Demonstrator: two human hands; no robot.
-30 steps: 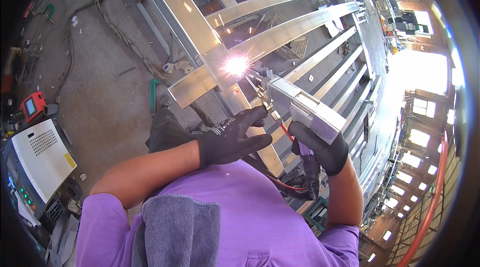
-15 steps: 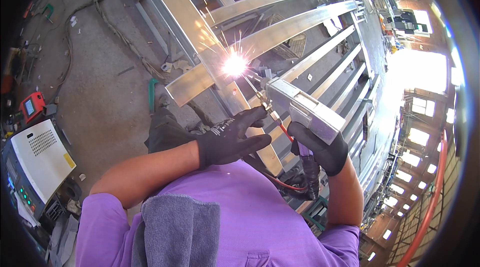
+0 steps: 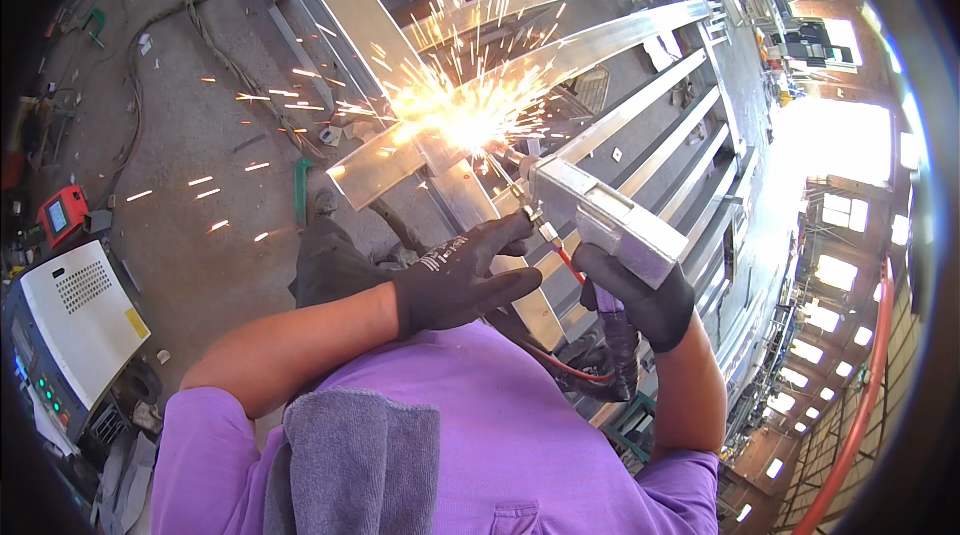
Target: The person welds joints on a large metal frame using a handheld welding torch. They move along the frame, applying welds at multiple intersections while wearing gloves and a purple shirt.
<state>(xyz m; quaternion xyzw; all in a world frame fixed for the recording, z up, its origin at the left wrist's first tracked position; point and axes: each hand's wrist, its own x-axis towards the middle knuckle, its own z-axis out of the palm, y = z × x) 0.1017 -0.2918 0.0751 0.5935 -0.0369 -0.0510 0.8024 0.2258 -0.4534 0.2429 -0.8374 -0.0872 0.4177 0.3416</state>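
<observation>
My right hand, in a black glove, is wrapped round the grip of a handheld welding gun with a boxy silver body. Its nozzle points at a joint of a metal frame, where a bright glare hides the contact spot and sparks fly out. My left hand, also gloved in black, is held with thumb and forefinger apart. Its forefinger tip lies at the brass fitting on the thin tube beside the gun; whether it presses there I cannot tell. A short flat bar end juts left from the joint.
Parallel metal bars of the frame stretch away to the right. Cables and a green clamp are on the left side. A white machine with a red-framed screen unit stands at far left. A grey towel hangs on my front.
The spark burst has grown much larger, spreading up and to the left over the bars and floor. The gun has shifted very slightly left; my left hand stays in place.
</observation>
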